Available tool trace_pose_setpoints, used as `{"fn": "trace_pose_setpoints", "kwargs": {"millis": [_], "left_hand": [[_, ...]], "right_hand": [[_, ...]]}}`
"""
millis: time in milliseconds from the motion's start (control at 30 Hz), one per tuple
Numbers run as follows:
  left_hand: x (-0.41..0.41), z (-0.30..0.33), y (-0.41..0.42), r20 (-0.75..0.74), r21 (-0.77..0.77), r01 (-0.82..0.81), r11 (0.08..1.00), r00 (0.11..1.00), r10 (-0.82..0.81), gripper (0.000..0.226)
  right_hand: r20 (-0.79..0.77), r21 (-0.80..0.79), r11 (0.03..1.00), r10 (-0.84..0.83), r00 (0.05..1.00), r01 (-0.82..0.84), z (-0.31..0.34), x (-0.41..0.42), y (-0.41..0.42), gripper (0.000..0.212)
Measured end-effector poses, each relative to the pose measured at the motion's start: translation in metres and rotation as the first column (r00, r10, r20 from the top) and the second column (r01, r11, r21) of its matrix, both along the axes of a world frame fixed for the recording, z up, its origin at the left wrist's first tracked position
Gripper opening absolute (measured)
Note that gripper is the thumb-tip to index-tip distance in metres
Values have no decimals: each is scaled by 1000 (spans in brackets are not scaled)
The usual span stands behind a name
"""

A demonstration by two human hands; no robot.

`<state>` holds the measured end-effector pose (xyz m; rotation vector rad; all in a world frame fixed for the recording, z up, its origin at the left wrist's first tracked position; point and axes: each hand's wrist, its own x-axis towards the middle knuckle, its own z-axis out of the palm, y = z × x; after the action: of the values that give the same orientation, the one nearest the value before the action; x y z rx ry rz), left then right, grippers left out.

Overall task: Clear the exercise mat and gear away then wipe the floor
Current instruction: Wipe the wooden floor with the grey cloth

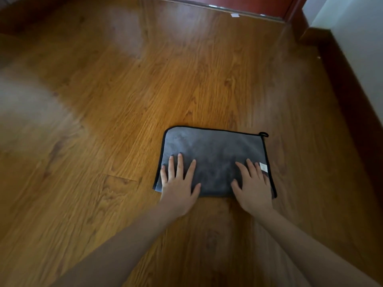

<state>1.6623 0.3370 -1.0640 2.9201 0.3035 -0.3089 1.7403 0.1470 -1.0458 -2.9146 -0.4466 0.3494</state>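
Note:
A grey cloth (215, 154) with black trim, a small hanging loop and a white label lies flat on the wooden floor (145, 90). My left hand (179, 183) presses palm-down on the cloth's near left part, fingers spread. My right hand (253, 188) presses flat on its near right part, fingers apart, close to the label. Neither hand grips the cloth. No exercise mat or gear is in view.
A dark red skirting board (348, 94) runs along the white wall at the right. A dark red door sill (217, 5) crosses the far edge of the floor. Pale glare patches lie on the floorboards at the left and far middle.

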Motion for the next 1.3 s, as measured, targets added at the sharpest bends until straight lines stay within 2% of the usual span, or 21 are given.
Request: {"fn": "trace_pose_setpoints", "kwargs": {"millis": [167,267,333,433,567,733,867,1000,1100,1300], "left_hand": [[-16,0,19,7,58,129,990,992,-129,72],[-33,4,39,-36,75,102,992,994,-99,69],[-46,4,58,-53,102,50,994,998,-45,72],[-74,3,92,-64,121,-33,992,997,41,88],[-131,7,134,-12,24,-231,973,973,231,99],[-200,4,160,138,-126,-509,851,841,524,77],[-223,0,158,187,-113,-548,829,808,559,70],[-200,-5,148,177,-53,-628,777,759,626,72],[-171,-8,140,139,19,-609,793,787,601,71],[-102,-5,114,95,66,-413,909,909,406,71]], "right_hand": [[31,15,998,-67,997,66,-7,-5,22,50],[46,67,997,-32,998,29,-9,-5,50,45],[50,106,994,10,999,-15,-8,-5,77,43],[38,104,987,121,992,-124,-9,-9,126,47],[-4,135,948,291,957,-287,-6,-37,188,51],[15,174,868,471,882,-466,-8,-97,231,56],[52,247,836,493,868,-490,-15,-116,231,54],[50,259,796,554,831,-547,-16,-99,217,55],[47,253,814,529,847,-523,-15,-84,199,57],[67,206,907,361,930,-367,-16,-43,139,56]]}}
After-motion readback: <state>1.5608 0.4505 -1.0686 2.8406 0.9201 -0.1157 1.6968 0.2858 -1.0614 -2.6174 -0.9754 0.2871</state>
